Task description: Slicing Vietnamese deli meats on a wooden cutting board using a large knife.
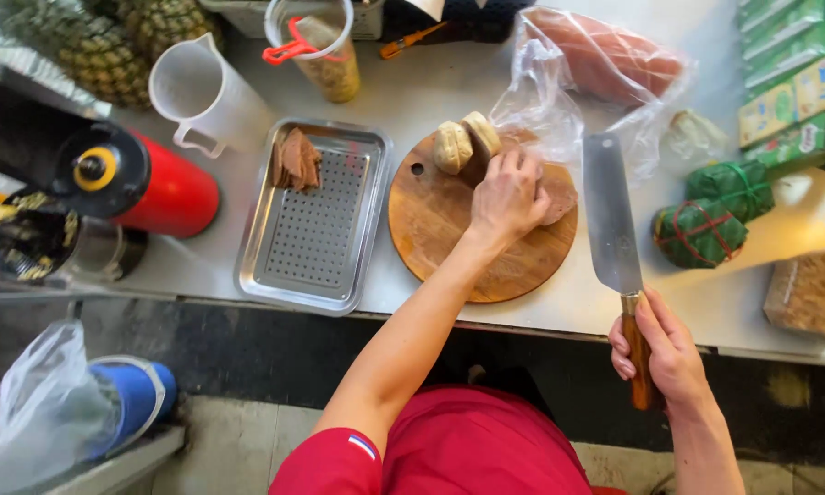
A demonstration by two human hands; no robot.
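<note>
The right hand (pixel 666 353) is wrapped tight around the wooden handle of a cleaver (pixel 611 215), whose flat steel blade points away over the counter (pixel 559 316); the handle's end is hidden in the fist. Just left, the left hand (pixel 507 197) lies palm down on a round wooden board (pixel 440 229), fingers curled over a brownish slab (pixel 557 197) that it mostly covers, so its shape is hard to make out. At the fingertips stand 2 pale rounded pieces (pixel 465 142), touching each other at the board's far edge.

Beside the board sits a perforated steel tray (pixel 316 220) with a stack of thin brown slices (pixel 295 160) in its far left corner. To the right are 2 green leaf-wrapped parcels (pixel 720 213) tied with string. Beyond the board a crinkled clear bag (pixel 596 64) holds a pink log, blurred by the plastic. Farther left stand a translucent jug (pixel 197 92) and a red cylinder (pixel 156 188) with a black end. Pineapples (pixel 101 46) are cut off at the top edge.
</note>
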